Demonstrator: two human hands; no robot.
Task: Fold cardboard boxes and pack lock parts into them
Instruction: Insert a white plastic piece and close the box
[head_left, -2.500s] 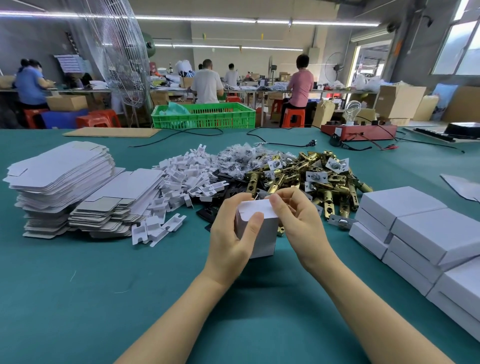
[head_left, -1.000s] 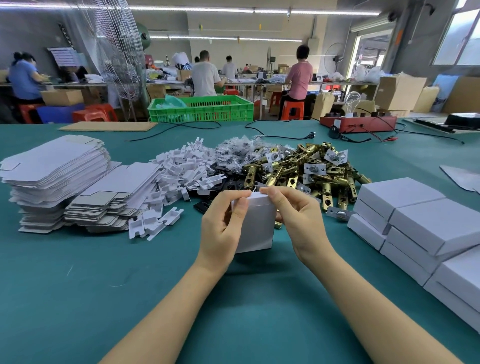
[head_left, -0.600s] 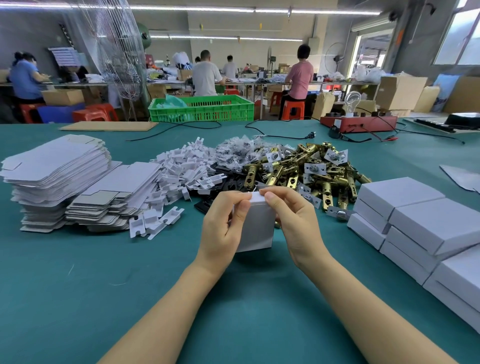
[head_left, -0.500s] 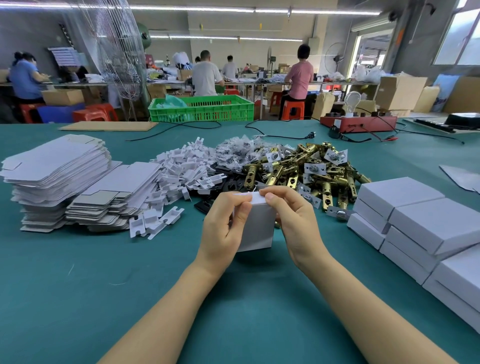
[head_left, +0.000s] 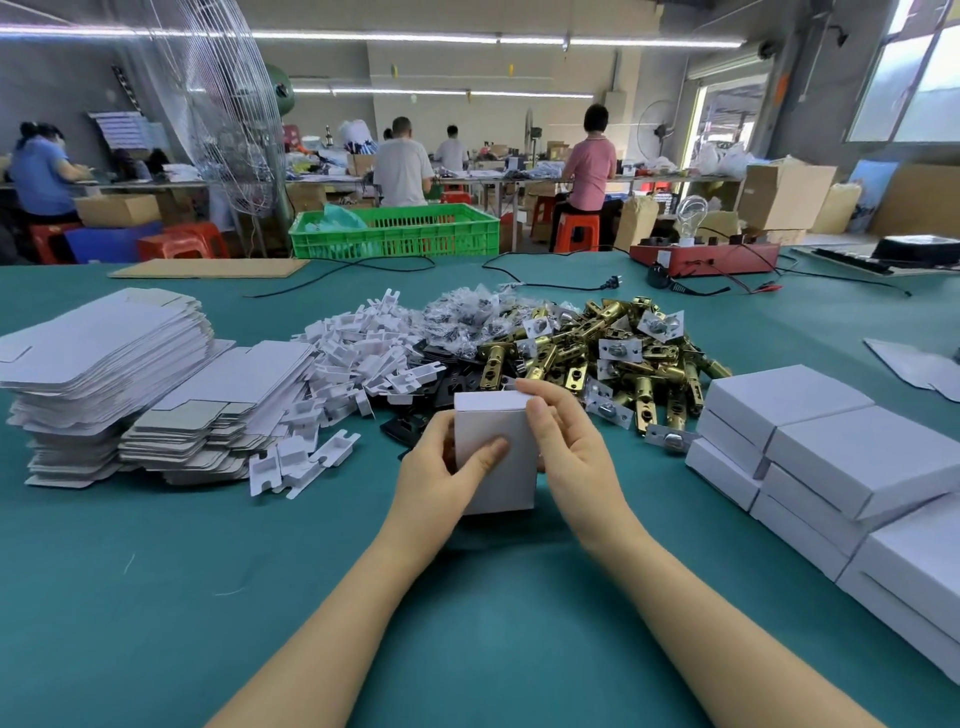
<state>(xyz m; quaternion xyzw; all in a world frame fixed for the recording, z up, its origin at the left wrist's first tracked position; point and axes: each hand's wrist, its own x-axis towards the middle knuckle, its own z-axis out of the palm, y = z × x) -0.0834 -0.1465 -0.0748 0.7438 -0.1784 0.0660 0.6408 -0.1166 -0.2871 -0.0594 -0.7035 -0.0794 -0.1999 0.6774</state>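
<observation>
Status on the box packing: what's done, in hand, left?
Done: closed white boxes stacked at right. In hand: left hand and right hand hold one upright box, top flap down. Left: flat blanks and brass latch pile remain large.

White box (head_left: 496, 457) between both hands.

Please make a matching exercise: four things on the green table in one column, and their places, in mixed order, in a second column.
Things:
1. flat box blanks
2. brass latches
3. closed white boxes
4. small white box

Places:
a. between the left hand and right hand
b. stacked at the right edge
c. stacked at the far left
d. heaped behind the hands

Pairs: 1-c, 2-d, 3-b, 4-a
</observation>
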